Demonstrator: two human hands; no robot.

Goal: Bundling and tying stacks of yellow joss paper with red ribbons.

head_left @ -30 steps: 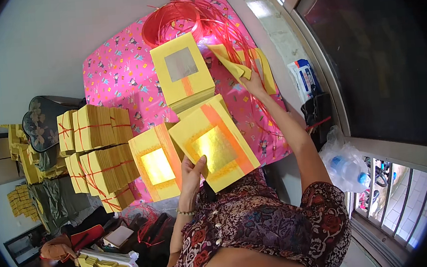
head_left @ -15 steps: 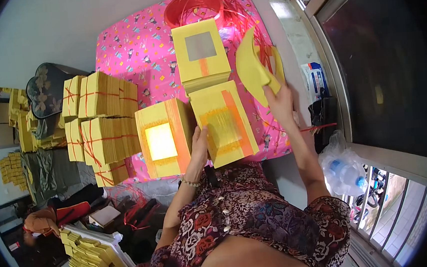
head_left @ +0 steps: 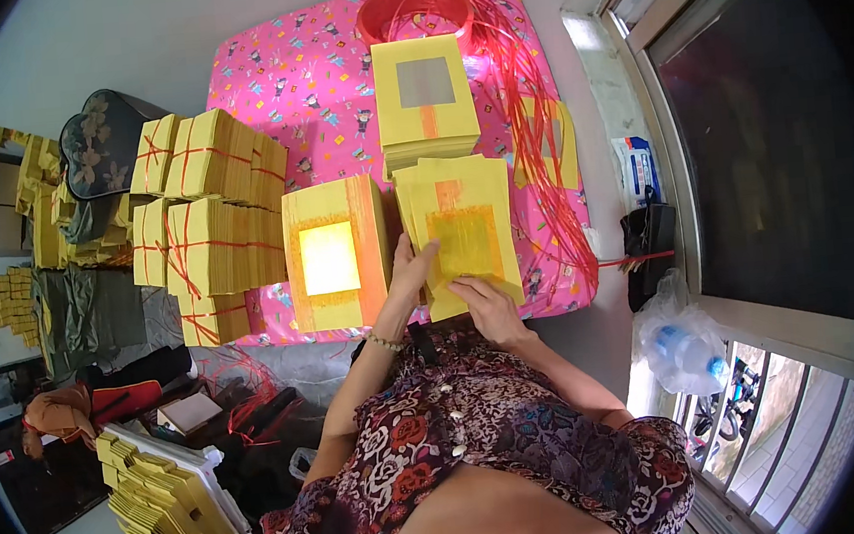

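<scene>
Right in front of me lies a stack of yellow paper sheets (head_left: 456, 186), its top ones slightly askew, with a shiny gold square and an orange strip. My left hand (head_left: 409, 271) rests along the stack's left side, fingers stretched out and thumb over the top. At the near edge my right hand (head_left: 486, 306) lies with its extended fingers on the top sheets. Left of this stands another stack (head_left: 372, 241) with a bright gold square. Behind is a taller stack (head_left: 389, 99) with a silver-grey square.
Bundles tied with red string (head_left: 200, 164) stand at the left of the pink patterned cloth (head_left: 317, 85). A red basin (head_left: 368, 21) is at the back. Loose red strings (head_left: 544, 157) trail down the right, over more yellow paper (head_left: 567, 145). A barred window (head_left: 792, 439) is at right.
My right hand has brought the curved yellow sheets from the right onto the front stack and now lies on its near edge. My left hand stays at its left side. The view has shifted slightly.
</scene>
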